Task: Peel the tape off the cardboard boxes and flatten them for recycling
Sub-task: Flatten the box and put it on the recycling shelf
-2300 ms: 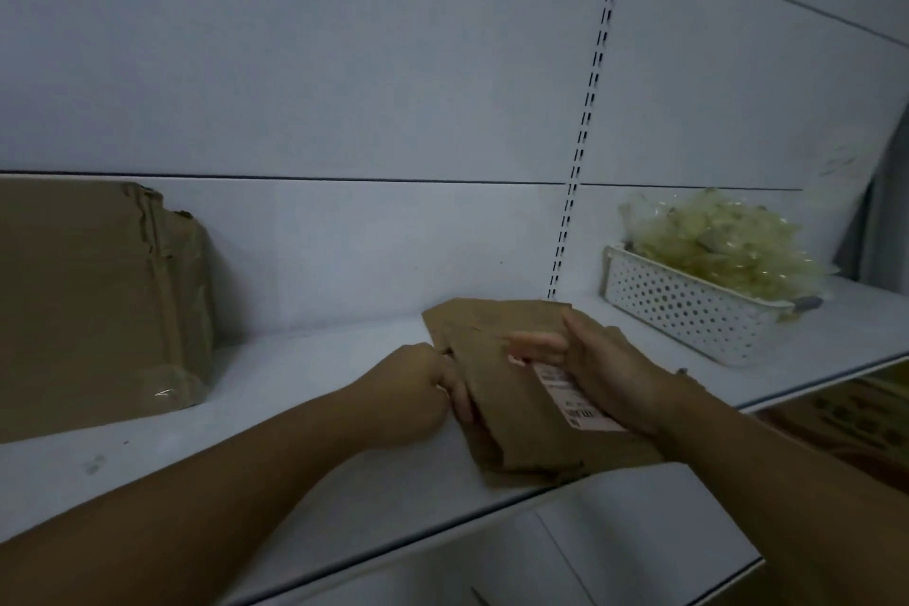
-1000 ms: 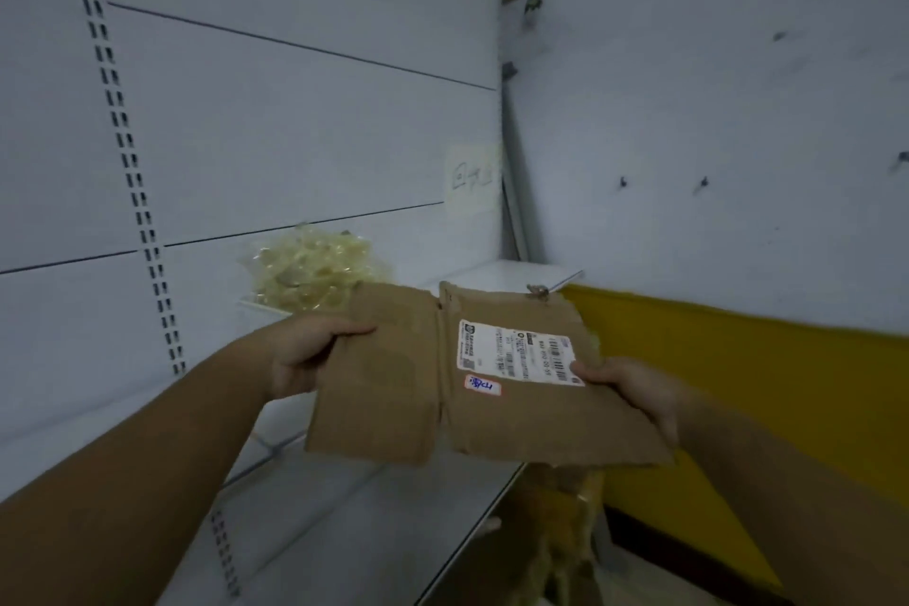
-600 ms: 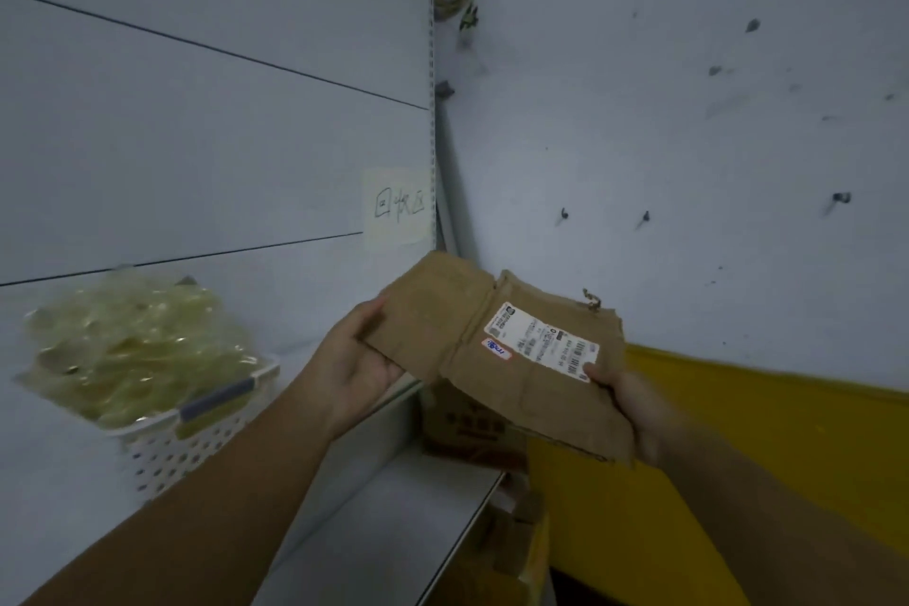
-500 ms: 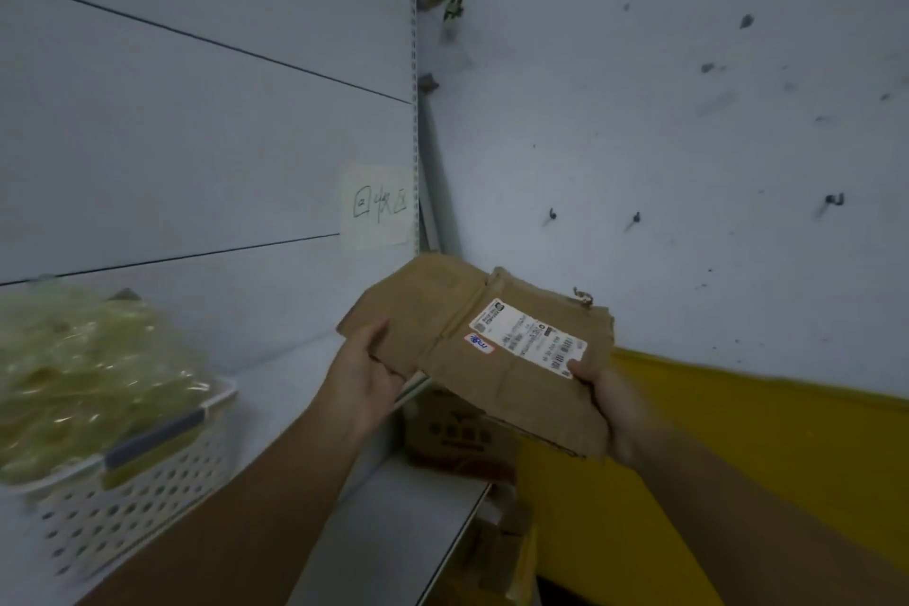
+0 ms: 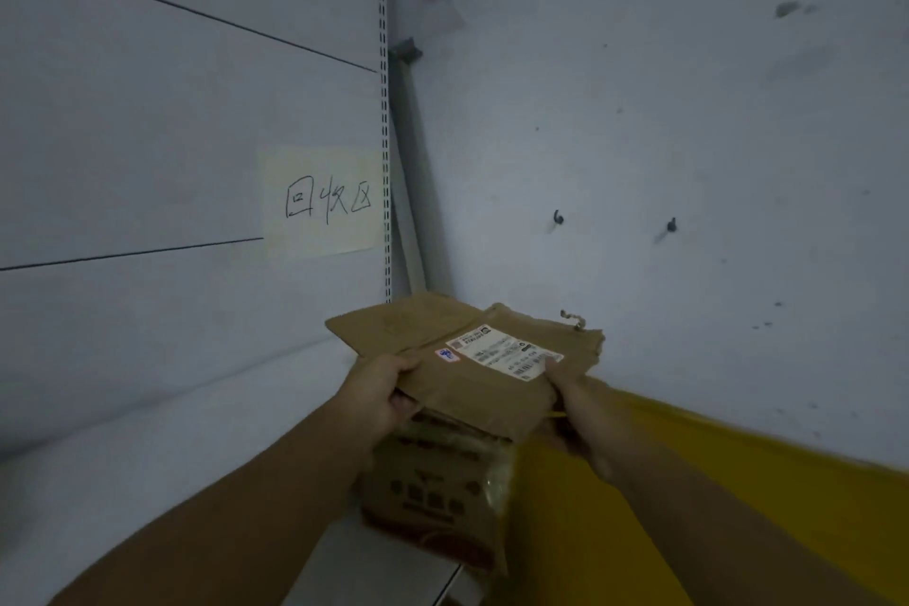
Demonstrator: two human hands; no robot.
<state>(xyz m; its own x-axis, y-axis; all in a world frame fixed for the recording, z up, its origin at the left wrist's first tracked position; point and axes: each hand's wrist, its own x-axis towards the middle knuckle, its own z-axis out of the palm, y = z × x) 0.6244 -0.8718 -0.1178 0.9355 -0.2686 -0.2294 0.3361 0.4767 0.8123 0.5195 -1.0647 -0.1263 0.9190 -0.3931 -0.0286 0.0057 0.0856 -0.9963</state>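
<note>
**A:** Brown corrugated card: a flattened box [image 5: 467, 359], held in the air at the shelf [image 5: 147, 433] end, just above a printed carton [image 5: 433, 492].

**B:** Grips?

**A:** Left hand [image 5: 383, 389] pinches the near left edge, thumb on top and fingers under. Right hand [image 5: 565, 389] grips the right edge, its thumb at the corner of the shipping label [image 5: 501, 352].

**B:** Tape off?

**A:** Cannot tell. None shows on the upper face, and the label is on.

**B:** There is a handwritten note [image 5: 322, 202] on the back panel. Probably marks the drop spot.

**A:** Agreed, as a guess. Now the risks. What the printed carton rests on is hidden. If the flat card is set on it off-centre, it could slide into the gap beside the yellow wall band [image 5: 688, 482]. The far flap sits raised on its crease, so it may spring up and snag the wall.

**B:** Precaution?

**A:** Lower it level with both hands. Let go only once it rests.
</note>
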